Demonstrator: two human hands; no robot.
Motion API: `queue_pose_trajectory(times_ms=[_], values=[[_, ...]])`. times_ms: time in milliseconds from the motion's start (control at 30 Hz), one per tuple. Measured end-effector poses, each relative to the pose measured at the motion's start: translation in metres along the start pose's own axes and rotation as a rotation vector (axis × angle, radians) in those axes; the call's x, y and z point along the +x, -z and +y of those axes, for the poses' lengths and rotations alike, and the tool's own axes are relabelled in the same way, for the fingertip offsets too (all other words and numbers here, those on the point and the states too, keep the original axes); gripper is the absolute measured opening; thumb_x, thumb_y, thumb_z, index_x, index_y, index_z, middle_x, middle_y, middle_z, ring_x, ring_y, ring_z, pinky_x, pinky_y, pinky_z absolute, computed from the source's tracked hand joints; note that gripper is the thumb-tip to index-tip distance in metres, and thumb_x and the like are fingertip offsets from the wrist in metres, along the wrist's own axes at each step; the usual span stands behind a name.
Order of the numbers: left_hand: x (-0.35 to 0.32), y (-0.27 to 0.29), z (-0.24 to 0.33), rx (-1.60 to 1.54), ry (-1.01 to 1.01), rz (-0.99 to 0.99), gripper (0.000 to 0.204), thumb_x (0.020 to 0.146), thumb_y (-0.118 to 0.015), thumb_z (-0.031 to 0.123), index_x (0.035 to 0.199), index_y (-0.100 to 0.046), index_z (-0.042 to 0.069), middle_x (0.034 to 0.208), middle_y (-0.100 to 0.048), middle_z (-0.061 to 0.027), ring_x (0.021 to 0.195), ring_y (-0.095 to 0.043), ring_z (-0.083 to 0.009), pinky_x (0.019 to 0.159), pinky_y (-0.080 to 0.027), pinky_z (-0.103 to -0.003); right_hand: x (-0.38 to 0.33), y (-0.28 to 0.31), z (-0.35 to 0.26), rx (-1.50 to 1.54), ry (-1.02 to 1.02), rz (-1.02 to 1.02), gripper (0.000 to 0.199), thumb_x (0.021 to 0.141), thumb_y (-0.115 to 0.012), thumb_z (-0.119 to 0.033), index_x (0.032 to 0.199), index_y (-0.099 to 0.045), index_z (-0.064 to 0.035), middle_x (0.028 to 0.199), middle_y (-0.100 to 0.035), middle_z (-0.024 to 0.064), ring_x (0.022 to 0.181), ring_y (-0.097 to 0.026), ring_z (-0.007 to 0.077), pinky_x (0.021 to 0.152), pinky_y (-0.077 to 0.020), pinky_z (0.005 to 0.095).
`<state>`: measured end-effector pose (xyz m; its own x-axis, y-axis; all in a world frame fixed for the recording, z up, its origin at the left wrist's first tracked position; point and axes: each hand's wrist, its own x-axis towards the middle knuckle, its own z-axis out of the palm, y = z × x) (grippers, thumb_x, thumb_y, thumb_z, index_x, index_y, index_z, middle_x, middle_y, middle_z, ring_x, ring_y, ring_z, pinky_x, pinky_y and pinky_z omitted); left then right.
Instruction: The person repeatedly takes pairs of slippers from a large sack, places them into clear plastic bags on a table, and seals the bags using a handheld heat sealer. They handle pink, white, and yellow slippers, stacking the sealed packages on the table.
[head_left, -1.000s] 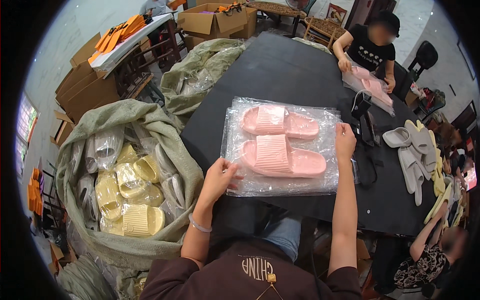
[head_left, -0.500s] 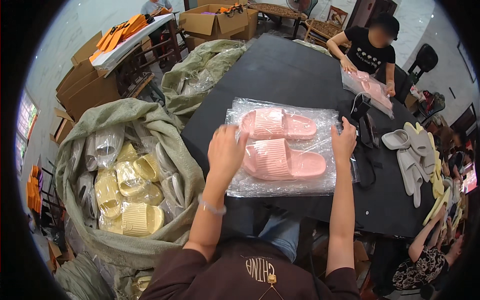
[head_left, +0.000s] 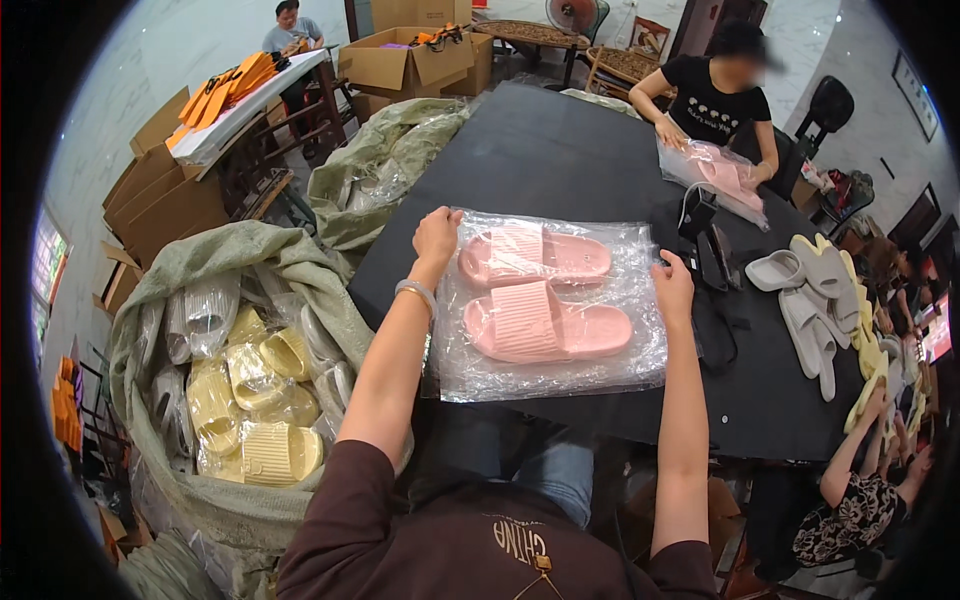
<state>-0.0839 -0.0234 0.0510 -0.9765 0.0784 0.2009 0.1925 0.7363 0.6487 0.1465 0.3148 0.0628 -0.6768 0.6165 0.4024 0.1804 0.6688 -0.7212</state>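
A pair of pink slippers (head_left: pixel 520 318) lies side by side in a clear plastic bag (head_left: pixel 560 379), toes to the left. The bag rests over other clear plastic at the near edge of the black table (head_left: pixel 490 150). My left hand (head_left: pixel 437 238) is closed on the bag's far left corner, its fingertips partly hidden. At the right edge, my right hand (head_left: pixel 675 287) pinches the plastic between thumb and fingers. Both forearms reach forward around the bag, which spans the space between the hands.
A green woven sack (head_left: pixel 240 240) at left holds bagged yellow slippers (head_left: pixel 268 452) and grey ones. Loose grey slippers (head_left: pixel 815 320) lie at right beside a black device (head_left: pixel 712 255). Across the table, a co-worker (head_left: pixel 715 100) handles bagged pink slippers (head_left: pixel 722 178).
My left hand has moved outward to the bag's far left corner and closed on it. My right hand has closed on the right edge. The bag sits slightly further left in view.
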Motion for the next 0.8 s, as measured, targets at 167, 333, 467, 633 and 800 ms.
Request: queue_pose_trajectory(times_ms=[167,333,467,633,800], values=[[-0.010,0.004,0.009,0.039,-0.209,0.302,0.023,0.087,-0.062,0.027,0.097,-0.063,0.006,0.090,-0.066,-0.0156,0.087,-0.063,-0.0337,0.075,-0.049,-0.044,0.013,0.009,0.010,-0.239,0.154,0.060,0.038,0.082,-0.067,-0.022,0.114,-0.060,-0.0016,0.087,-0.061,0.0140,0.075,-0.061,0.0269,0.071,-0.0475,0.0380],[-0.074,0.097,0.131,-0.694,-0.425,0.122,0.019,0.086,-0.066,0.017,0.097,-0.066,0.002,0.083,-0.065,-0.0068,0.070,-0.058,-0.0130,0.066,-0.048,-0.026,-0.015,0.070,-0.140,0.386,0.262,0.245,0.022,0.093,-0.059,-0.018,0.106,-0.064,-0.0017,0.091,-0.056,0.0001,0.076,-0.050,0.0055,0.070,-0.0424,0.0205],[-0.190,0.207,0.210,-1.221,-0.815,-0.218,0.016,0.091,-0.049,0.006,0.077,-0.055,0.000,0.063,-0.049,-0.0021,0.052,-0.045,-0.0090,0.047,-0.035,-0.021,-0.071,0.136,-0.229,0.564,0.660,0.435,0.027,0.091,-0.055,-0.021,0.106,-0.059,0.0007,0.086,-0.051,0.0037,0.077,-0.046,0.0108,0.071,-0.0385,0.0242],[-0.243,0.242,0.215,-1.599,-1.049,-0.706,0.023,0.092,-0.044,0.007,0.070,-0.050,0.005,0.061,-0.048,-0.0030,0.045,-0.044,-0.0110,0.040,-0.034,-0.021,-0.102,0.191,-0.272,0.331,1.191,0.412,0.041,0.089,-0.050,-0.041,0.095,-0.059,-0.0014,0.083,-0.048,0.0070,0.076,-0.043,0.0186,0.070,-0.0362,0.0338],[-0.246,0.239,0.212,-1.698,-1.027,-0.913,0.023,0.092,-0.044,0.007,0.072,-0.054,0.007,0.062,-0.049,-0.0025,0.045,-0.044,-0.0098,0.041,-0.035,-0.021,-0.107,0.194,-0.271,0.418,1.279,0.457,0.038,0.089,-0.050,-0.039,0.097,-0.058,-0.0034,0.085,-0.049,0.0062,0.077,-0.043,0.0185,0.072,-0.0355,0.0342]])
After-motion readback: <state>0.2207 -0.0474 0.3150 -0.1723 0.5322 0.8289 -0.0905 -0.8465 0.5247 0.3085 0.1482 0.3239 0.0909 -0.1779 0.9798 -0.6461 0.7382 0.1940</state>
